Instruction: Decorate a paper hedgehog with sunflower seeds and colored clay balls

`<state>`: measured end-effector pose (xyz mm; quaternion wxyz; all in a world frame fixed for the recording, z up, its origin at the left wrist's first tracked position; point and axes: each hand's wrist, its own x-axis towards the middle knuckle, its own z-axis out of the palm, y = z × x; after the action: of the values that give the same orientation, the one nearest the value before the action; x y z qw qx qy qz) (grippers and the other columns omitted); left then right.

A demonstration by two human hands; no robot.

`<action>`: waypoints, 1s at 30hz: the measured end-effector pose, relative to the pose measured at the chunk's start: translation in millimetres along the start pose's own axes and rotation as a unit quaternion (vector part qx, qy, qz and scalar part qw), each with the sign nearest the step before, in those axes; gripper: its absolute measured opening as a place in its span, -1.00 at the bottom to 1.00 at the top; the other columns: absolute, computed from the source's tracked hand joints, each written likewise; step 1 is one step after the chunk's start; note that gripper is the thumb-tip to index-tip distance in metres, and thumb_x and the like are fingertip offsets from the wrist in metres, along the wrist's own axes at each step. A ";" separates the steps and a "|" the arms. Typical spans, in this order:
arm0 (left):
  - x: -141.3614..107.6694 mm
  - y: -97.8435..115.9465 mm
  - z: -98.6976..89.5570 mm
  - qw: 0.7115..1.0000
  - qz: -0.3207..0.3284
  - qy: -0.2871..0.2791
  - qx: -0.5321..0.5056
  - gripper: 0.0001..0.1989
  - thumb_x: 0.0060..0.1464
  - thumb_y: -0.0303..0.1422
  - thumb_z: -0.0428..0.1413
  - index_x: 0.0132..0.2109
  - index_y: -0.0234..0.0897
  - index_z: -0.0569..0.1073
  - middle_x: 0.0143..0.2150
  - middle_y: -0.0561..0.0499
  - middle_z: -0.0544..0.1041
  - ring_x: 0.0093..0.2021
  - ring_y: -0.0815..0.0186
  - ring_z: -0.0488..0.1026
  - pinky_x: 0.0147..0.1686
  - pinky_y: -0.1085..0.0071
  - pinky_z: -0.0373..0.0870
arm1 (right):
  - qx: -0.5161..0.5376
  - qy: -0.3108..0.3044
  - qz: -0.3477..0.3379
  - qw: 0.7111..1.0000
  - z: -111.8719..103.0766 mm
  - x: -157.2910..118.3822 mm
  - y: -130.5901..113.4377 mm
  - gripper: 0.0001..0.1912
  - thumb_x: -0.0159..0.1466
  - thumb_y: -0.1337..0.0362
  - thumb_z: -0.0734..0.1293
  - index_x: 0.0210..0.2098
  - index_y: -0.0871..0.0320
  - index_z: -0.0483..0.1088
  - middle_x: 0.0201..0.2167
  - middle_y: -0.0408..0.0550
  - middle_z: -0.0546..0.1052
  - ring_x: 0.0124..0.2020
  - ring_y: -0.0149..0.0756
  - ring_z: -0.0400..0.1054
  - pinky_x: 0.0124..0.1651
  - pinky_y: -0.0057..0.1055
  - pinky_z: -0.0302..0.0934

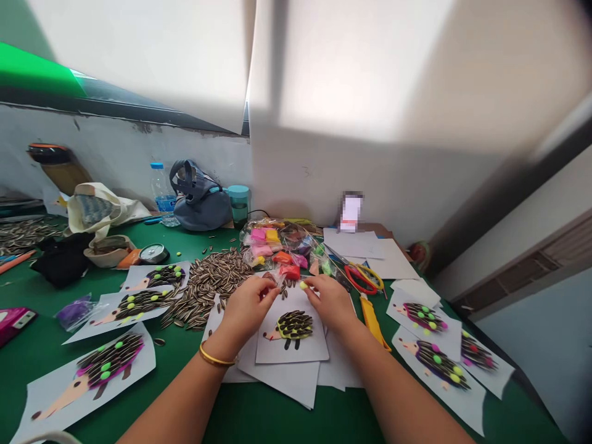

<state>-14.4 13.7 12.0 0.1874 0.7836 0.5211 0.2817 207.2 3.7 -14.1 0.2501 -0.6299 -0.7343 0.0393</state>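
My right hand (pixel 332 301) pinches a small yellow-green ball of modelling clay (pixel 303 285) between thumb and fingertips. My left hand (pixel 250 305), with a gold bangle at the wrist, has thumb and fingers drawn together; whatever they hold, if anything, cannot be made out. Between and below both hands lies a white card (pixel 289 354) bearing a hedgehog picture (pixel 295 325). Its body is yellow-green clay covered with sunflower seeds, with a pink face and dark legs. More white sheets (pixel 296 385) lie under that card. A few loose seeds are near the card's top edge.
A heap of sunflower seeds (pixel 208 283) lies left of my hands, bagged coloured clay (pixel 277 246) behind them. Scissors (pixel 363 277) and a yellow-handled cutter (pixel 374 324) are at right. Other hedgehog cards (pixel 139 364) lie on both sides; a phone (pixel 350 213) leans against the wall.
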 end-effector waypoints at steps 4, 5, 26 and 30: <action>-3.7 4.3 12.5 0.997 0.014 -0.006 -0.070 -0.80 0.17 -0.23 0.06 -0.19 -0.18 0.53 -0.18 -0.02 0.55 -0.17 0.20 0.46 -0.17 0.31 0.33 | 0.095 0.005 0.016 0.995 -3.1 -3.9 1.5 -0.83 0.31 0.30 0.27 -0.14 0.08 0.47 -0.17 -0.08 0.57 -0.20 -0.27 0.43 -0.12 -0.36 0.23; -4.3 3.9 17.1 0.996 0.003 -0.010 -0.092 -0.79 0.15 -0.23 0.08 -0.15 -0.18 0.53 -0.16 -0.03 0.55 -0.17 0.20 0.47 -0.18 0.30 0.34 | 0.119 0.010 0.013 0.993 -3.3 -4.4 0.7 -0.84 0.30 0.31 0.27 -0.16 0.08 0.47 -0.17 -0.09 0.57 -0.18 -0.27 0.42 -0.10 -0.35 0.23; -8.5 20.3 29.2 0.811 -0.129 -0.098 -0.562 -0.34 -0.07 -0.34 0.31 0.17 -0.24 0.28 -0.21 -0.05 0.59 -0.14 0.25 0.53 -0.04 0.29 0.38 | 0.364 -0.005 -0.057 0.930 -13.9 -16.8 -25.2 -0.88 0.25 0.22 0.36 -0.26 0.05 0.56 -0.25 -0.05 0.44 -0.16 -0.25 0.35 -0.13 -0.35 0.27; -8.0 23.3 24.5 0.815 -0.150 -0.086 -0.553 -0.39 -0.08 -0.33 0.31 0.13 -0.26 0.33 -0.25 -0.02 0.58 -0.20 0.29 0.52 -0.16 0.37 0.38 | 0.380 0.046 0.003 0.924 -13.5 -13.3 -9.7 -0.83 0.25 0.15 0.34 -0.34 0.11 0.49 -0.35 -0.08 0.50 -0.30 -0.27 0.36 -0.23 -0.38 0.25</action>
<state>15.4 -2.7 4.8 0.6733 0.4814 0.3699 0.4221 205.1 -14.3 -3.0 0.5038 -0.4909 -0.6501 0.2873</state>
